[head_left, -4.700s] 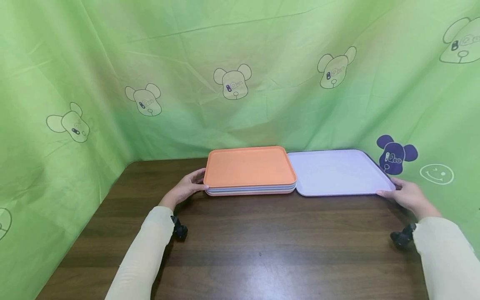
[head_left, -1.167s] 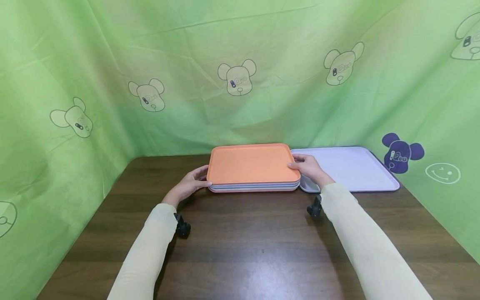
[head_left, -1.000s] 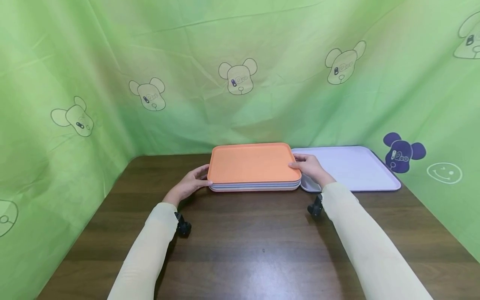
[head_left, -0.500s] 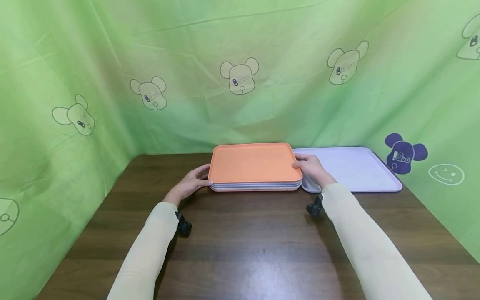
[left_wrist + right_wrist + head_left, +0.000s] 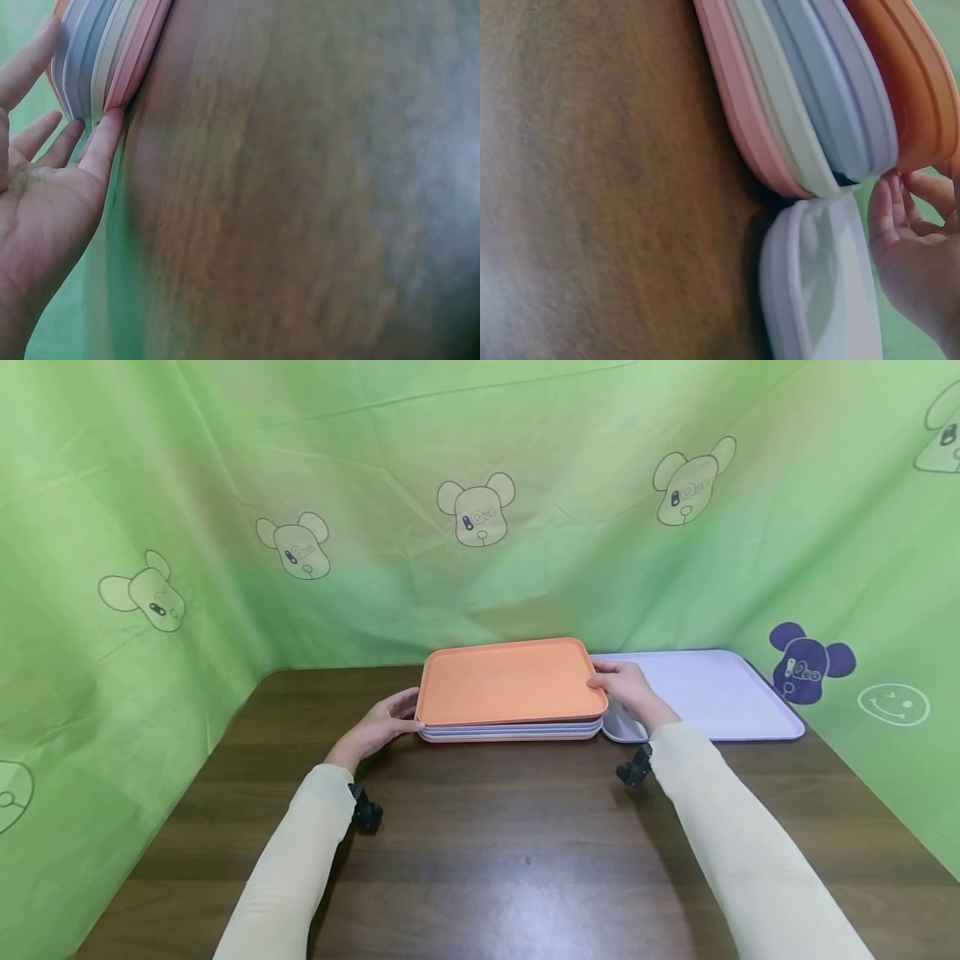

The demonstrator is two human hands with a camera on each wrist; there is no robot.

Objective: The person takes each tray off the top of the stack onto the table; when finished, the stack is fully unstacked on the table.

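Note:
An orange tray (image 5: pixel 510 683) tops a stack of several trays (image 5: pixel 517 732); its right end is raised a little off the others. The right hand (image 5: pixel 633 692) pinches that raised end, thumb on top and fingers beneath, and the right wrist view shows a gap under the orange tray (image 5: pixel 922 90). At the stack's left end the left hand (image 5: pixel 378 725) rests its spread fingertips against the edges. Lavender, blue, pale green and pink rims (image 5: pixel 139 56) lie in layers in the left wrist view. A lavender tray (image 5: pixel 712 697) lies flat to the right, partly behind the right hand.
The trays stand at the back of a brown wooden table (image 5: pixel 480 843). A green cloth (image 5: pixel 375 585) printed with bear heads hangs directly behind and along both sides. Each wrist carries a small black device, one of them (image 5: pixel 366 814) at the left.
Earlier the right hand was at the lavender tray's far right edge; it then moved left to the orange tray. Since half a second ago the orange tray's right end has risen. The left hand stays put.

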